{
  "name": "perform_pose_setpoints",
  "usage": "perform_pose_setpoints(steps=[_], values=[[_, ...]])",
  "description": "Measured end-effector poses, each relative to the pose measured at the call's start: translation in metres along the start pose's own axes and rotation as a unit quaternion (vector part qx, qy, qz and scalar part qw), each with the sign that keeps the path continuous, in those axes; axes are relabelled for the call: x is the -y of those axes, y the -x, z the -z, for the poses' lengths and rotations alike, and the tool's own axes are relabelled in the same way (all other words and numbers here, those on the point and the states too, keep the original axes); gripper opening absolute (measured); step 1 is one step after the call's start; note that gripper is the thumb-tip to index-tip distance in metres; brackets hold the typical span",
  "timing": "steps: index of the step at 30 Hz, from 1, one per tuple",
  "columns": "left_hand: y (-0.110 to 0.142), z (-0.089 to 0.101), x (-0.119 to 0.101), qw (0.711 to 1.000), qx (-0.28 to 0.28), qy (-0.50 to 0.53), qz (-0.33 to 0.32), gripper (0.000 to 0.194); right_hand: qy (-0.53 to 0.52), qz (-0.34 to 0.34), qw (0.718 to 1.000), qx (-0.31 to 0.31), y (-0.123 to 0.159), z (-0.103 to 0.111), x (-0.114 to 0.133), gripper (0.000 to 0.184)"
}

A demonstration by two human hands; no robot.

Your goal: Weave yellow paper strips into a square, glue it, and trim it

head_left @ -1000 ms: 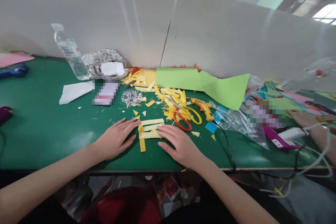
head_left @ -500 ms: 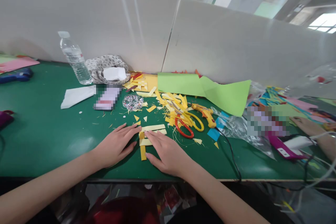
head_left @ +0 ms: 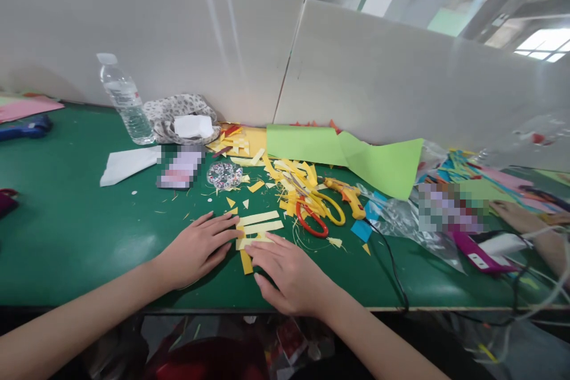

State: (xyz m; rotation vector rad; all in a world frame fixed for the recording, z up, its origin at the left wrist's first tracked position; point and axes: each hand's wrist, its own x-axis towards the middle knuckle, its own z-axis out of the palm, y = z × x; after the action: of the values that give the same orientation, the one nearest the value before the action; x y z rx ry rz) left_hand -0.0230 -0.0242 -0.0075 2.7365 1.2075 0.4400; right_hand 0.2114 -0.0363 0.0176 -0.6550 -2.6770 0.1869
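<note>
Several pale yellow paper strips (head_left: 263, 227) lie side by side across a darker yellow strip (head_left: 246, 263) on the green table (head_left: 133, 255). My left hand (head_left: 202, 244) rests at the left ends of these strips, fingers stretched out, with fingertips touching them. From the right, my right hand (head_left: 289, 276) lies over the lowest pale strip, its fingers extended and the fingertips on the paper. Neither hand grips anything that I can see. The right fingers hide part of the strips. Just beyond lie scissors with a red handle (head_left: 317, 234) and a yellow handle loop (head_left: 341, 217).
A yellow glue gun (head_left: 352, 197) with a black cord (head_left: 394, 255) lies right of the scissors. Yellow paper scraps (head_left: 291, 175) and green paper (head_left: 307, 143) sit behind. A water bottle (head_left: 127, 101) stands at left. Another person's hand (head_left: 512, 214) is at far right.
My right hand has shifted slightly down and toward me, uncovering more of the upper strips. My left fingertips have spread down along the strips' left ends.
</note>
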Motion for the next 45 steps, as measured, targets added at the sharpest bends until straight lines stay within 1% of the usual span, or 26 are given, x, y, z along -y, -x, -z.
perform_pose_setpoints(steps=[4,9,15,19,25,31,33,36,39,42,45], values=[[0.000,-0.001,0.000,1.000,0.002,0.000,0.002,0.036,0.014,-0.015,0.999,0.025,0.001,-0.001,0.000,0.025],[0.001,-0.001,0.000,1.000,-0.008,-0.001,0.000,0.038,0.021,-0.028,0.999,0.031,0.001,-0.002,-0.003,0.027],[0.000,-0.002,0.000,1.000,-0.017,0.007,0.000,0.038,0.028,-0.014,0.999,0.034,0.000,-0.003,-0.002,0.027],[0.000,-0.001,0.000,1.000,-0.006,-0.001,0.000,0.039,0.022,-0.012,0.999,0.046,-0.003,-0.004,0.000,0.029],[0.001,-0.001,0.001,1.000,-0.002,-0.006,-0.006,0.040,0.012,-0.020,0.999,0.028,-0.004,-0.004,-0.003,0.033],[0.001,0.000,0.000,1.000,0.002,-0.005,-0.001,0.041,0.017,-0.028,0.999,0.034,-0.002,-0.004,-0.007,0.032],[0.001,0.000,0.000,1.000,0.003,-0.009,0.001,0.042,0.023,-0.025,0.999,0.022,-0.002,-0.004,-0.007,0.028],[0.001,-0.001,0.000,1.000,0.008,-0.019,-0.002,0.043,0.036,-0.025,0.999,-0.014,-0.003,-0.003,-0.008,0.023],[0.001,0.000,0.000,1.000,0.004,-0.016,-0.003,0.044,0.055,-0.056,0.996,-0.037,-0.003,-0.002,-0.010,0.022],[0.001,0.000,0.001,1.000,-0.001,-0.008,-0.004,0.044,0.084,-0.114,0.988,-0.054,-0.003,0.001,-0.014,0.021],[0.001,0.000,0.001,1.000,-0.001,-0.007,-0.007,0.045,0.108,-0.155,0.981,-0.048,-0.003,0.004,-0.020,0.022]])
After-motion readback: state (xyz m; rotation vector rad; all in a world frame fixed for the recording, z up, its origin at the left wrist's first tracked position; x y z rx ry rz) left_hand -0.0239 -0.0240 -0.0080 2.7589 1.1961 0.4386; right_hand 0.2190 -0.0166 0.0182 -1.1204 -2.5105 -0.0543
